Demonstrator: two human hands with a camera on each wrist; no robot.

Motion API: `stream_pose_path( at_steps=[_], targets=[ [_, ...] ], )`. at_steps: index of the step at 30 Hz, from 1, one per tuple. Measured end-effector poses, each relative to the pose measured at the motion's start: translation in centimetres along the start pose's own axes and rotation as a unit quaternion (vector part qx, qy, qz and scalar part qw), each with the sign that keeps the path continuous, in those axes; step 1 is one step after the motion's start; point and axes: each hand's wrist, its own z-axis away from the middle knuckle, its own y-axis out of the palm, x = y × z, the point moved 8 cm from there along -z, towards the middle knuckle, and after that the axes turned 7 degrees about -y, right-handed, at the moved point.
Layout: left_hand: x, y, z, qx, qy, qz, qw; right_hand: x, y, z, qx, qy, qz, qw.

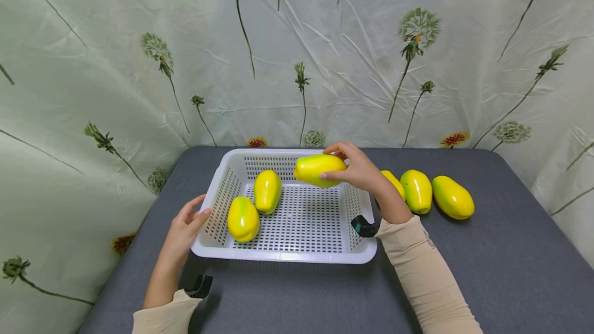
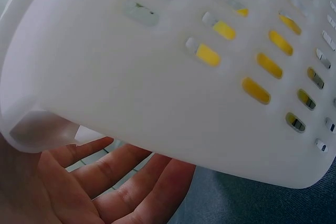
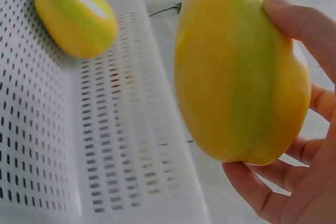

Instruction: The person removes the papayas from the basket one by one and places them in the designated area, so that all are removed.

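Note:
A white perforated plastic basket (image 1: 280,256) stands on the dark table. My right hand (image 1: 357,169) grips a yellow papaya (image 1: 320,170) with a green streak, lifted over the back right part of the basket. The thumb lies on one side of the fruit and the fingers on the other (image 3: 241,72). Two more papayas, a rear one (image 1: 267,191) and a front one (image 1: 243,219), lie in the basket's left half. My left hand (image 1: 183,228) holds the basket's left rim, thumb over the edge; in the left wrist view its fingers (image 2: 121,177) are partly hidden behind the plastic.
Right of the basket, three papayas lie on the table: one (image 1: 393,184) partly hidden by my right arm, a middle one (image 1: 416,192) and an outer one (image 1: 453,198). A flower-printed curtain (image 1: 352,66) hangs behind and beside the grey-blue table (image 1: 501,251).

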Motion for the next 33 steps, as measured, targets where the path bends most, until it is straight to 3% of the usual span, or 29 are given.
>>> stream_pose_path(
  at_steps=[9,16,24,33],
  targets=[
    [-0.1,0.0,0.1,0.0,0.006,0.002,1.0,0.9,-3.5,3.3,-0.064,-0.008,0.016,0.998],
    [-0.1,0.1,0.0,0.0,0.001,-0.001,1.0,0.7,-5.6,6.3,-0.133,0.0,0.051,0.99],
    [-0.2,0.0,0.0,0.002,0.002,0.002,1.0,-1.6,-7.0,10.4,-0.183,0.054,0.092,0.977],
    [-0.2,0.1,0.0,0.002,0.002,0.003,1.0,-4.3,-6.5,14.9,-0.2,0.107,0.126,0.966]
  ],
)
